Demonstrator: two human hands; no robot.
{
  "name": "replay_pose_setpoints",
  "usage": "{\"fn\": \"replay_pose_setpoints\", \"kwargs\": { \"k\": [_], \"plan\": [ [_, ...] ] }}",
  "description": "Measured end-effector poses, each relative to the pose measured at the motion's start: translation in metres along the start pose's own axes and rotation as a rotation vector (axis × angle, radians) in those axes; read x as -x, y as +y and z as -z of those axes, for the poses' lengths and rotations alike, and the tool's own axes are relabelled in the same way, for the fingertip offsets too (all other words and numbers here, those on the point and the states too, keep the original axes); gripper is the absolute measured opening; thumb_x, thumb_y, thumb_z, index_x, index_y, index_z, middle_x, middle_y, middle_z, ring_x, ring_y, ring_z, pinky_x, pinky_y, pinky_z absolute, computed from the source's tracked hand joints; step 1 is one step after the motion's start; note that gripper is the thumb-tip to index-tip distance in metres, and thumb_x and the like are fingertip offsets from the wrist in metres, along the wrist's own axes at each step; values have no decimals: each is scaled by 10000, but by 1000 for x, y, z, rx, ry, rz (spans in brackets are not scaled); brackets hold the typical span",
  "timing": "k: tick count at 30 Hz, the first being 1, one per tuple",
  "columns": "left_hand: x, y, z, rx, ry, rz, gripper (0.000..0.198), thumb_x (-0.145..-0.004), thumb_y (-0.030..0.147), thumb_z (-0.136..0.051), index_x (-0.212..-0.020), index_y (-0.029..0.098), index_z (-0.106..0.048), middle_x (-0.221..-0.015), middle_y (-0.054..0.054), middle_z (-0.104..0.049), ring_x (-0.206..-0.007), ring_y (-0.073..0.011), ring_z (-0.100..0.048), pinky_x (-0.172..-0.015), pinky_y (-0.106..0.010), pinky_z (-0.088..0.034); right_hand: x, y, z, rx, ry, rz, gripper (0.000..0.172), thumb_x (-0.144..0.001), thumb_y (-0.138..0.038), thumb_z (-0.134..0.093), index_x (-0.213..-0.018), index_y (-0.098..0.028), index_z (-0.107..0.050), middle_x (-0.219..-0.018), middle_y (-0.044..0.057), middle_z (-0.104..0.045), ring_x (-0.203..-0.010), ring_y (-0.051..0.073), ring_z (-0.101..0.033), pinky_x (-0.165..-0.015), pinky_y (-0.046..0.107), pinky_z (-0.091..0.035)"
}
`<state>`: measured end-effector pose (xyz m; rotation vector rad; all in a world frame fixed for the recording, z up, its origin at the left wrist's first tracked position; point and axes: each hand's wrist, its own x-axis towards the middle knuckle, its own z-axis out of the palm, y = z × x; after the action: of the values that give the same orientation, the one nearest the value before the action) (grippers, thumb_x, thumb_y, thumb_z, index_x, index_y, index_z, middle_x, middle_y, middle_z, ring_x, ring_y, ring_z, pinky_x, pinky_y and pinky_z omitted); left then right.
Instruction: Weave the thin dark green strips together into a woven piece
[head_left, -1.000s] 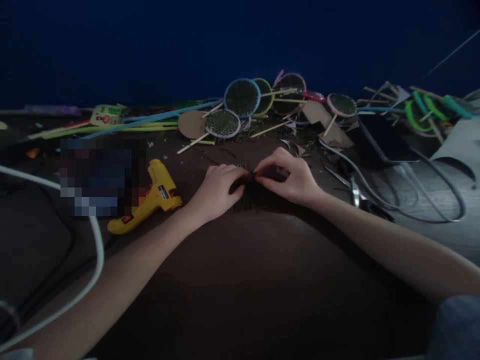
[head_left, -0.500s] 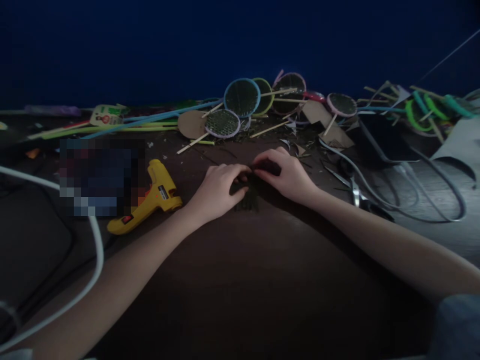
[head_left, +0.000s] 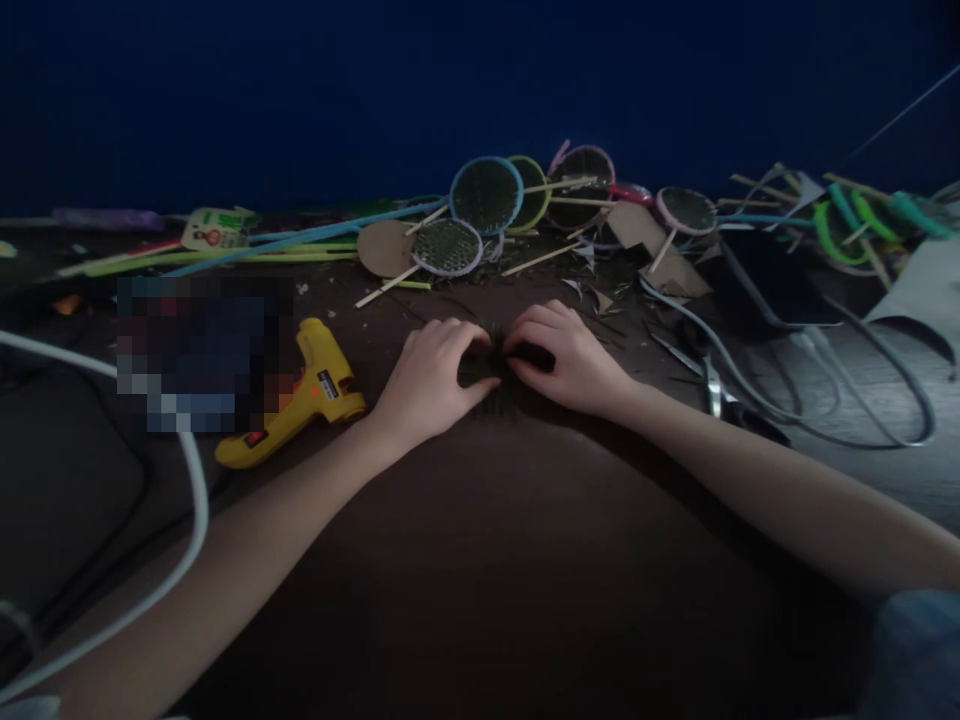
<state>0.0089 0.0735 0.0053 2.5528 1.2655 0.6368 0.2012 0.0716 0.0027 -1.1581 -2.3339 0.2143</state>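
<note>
- While your left hand [head_left: 431, 375] and right hand [head_left: 570, 355] meet on the dark table [head_left: 480, 560], one dark green bristly piece [head_left: 491, 378] lies flat between them.
- Your fingers on both sides are pinched onto that piece, the left hand at its left edge and the right hand at its right edge, fingertips nearly touching.
- Just left of your left hand lies one yellow glue gun [head_left: 300, 395].
- Right of your right hand, near the wrist, lies one pair of scissors [head_left: 720, 392].
- Beyond both hands you have five round mesh paddles [head_left: 486, 195] on sticks and one bare cardboard disc [head_left: 382, 248].
- Well left of your left forearm, one white cable [head_left: 193, 480] curves past.
</note>
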Motion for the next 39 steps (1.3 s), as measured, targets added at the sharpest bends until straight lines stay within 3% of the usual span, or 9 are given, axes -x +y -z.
{"fn": "replay_pose_setpoints", "kwargs": {
  "k": [7, 26, 39],
  "plan": [
    [0, 0, -1, -57, 23, 42, 247, -752, 283, -684, -882, 158, -515, -903, -54, -572, -911, -235, -526, -782, -357, -423, 5, -8, 0, 105, -3, -25, 95, -787, -257, -537, -844, -188, -569, -923, 84, -614, -854, 237, -490, -716, 367, -366],
    [0, -1, -2, -44, 5, 27, 208, -760, 304, -679, -833, 161, -548, -852, -41, -553, -870, -220, -520, -763, -349, -434, 2, -6, 0, 0, -67, -67, 105, -767, -227, -552, -859, -186, -583, -897, 72, -591, -861, 230, -490, -755, 370, -376],
    [0, -2, -2, -43, -16, 26, 218, -785, 313, -649, -910, 153, -569, -923, -63, -568, -926, -240, -516, -802, -376, -422, 2, -6, 0, -33, -91, -78, 164, -781, -229, -533, -920, -185, -608, -920, 82, -573, -874, 229, -470, -763, 375, -367]
  ]
}}
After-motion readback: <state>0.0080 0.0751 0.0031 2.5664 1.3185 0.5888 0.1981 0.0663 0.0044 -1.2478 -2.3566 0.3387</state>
